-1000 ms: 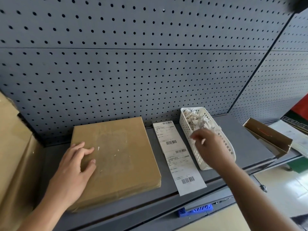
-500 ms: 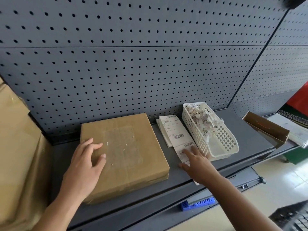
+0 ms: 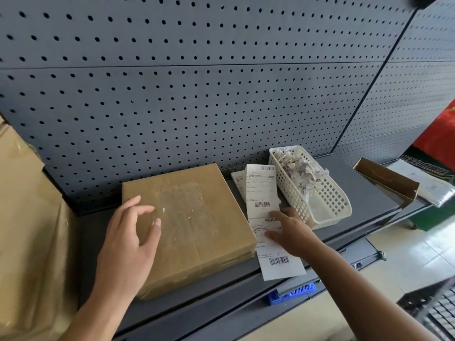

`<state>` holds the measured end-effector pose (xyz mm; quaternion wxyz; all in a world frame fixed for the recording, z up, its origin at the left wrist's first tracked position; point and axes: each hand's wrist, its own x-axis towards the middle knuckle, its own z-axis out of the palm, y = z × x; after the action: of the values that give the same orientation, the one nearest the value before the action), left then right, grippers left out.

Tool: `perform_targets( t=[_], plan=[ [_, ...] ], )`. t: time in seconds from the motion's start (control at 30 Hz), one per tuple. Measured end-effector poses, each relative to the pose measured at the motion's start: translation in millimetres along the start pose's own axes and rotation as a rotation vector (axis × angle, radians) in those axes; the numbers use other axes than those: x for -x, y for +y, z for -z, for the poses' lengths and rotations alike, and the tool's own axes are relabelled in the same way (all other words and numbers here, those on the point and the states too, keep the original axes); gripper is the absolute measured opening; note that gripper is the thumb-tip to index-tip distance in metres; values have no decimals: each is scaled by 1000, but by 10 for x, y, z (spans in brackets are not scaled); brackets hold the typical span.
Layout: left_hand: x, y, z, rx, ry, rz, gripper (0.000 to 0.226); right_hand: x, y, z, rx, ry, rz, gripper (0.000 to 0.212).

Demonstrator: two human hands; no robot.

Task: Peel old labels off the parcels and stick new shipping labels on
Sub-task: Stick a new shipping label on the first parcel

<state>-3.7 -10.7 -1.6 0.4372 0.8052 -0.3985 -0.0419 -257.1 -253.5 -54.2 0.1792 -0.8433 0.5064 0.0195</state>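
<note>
Evidently the peeling step on this parcel (image 3: 197,217) is done: its top face shows a pale rectangular residue patch (image 3: 182,200) with a few paper flecks and no label. The brown parcel lies flat on the grey shelf (image 3: 369,193), against the pegboard. The step in hand appears to be fetching a new label.

The left hand (image 3: 128,239) rests on the parcel's near left part, fingers relaxed and spread, gripping nothing. The right hand (image 3: 293,230) lies flat on the strip of new labels (image 3: 262,190), fingers extended and pressing on the paper; nothing is pinched.

The strip lies on the shelf between the parcel and the white basket (image 3: 344,212), its near end overhanging the shelf edge. The basket holds torn label scraps (image 3: 298,166).

Next move, as judged: separate one label from the strip, lift it off its backing, and lay it square over the residue patch while the left hand steadies the parcel. Whether the labels are perforated cannot be told.
</note>
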Motion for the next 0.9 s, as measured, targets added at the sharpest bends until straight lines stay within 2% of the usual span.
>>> perform_targets(
  t=[0.13, 0.27, 0.5, 0.63, 0.73, 0.9],
  plan=[
    [78, 204, 6, 48, 25, -84, 19, -53, 25, -9, -47, 37, 21, 59],
    [181, 405, -112, 60, -16, -135, 21, -102, 72, -43, -61, 51, 29, 76],
    [258, 724, -425, 31, -74, -115, 22, -188, 140, -36, -41, 13, 84, 88],
    [276, 876, -614, 30, -89, -86, 19, -218, 152, -68, -202, 99, 72, 74],
    [278, 979, -755, 12, -120, -69, 19, -223, 162, -56, -339, 154, 85, 48],
    [147, 1100, -933, 95, -237, 44, 27, -135, 60, 274, -590, 269, 269, 27]
  ],
)
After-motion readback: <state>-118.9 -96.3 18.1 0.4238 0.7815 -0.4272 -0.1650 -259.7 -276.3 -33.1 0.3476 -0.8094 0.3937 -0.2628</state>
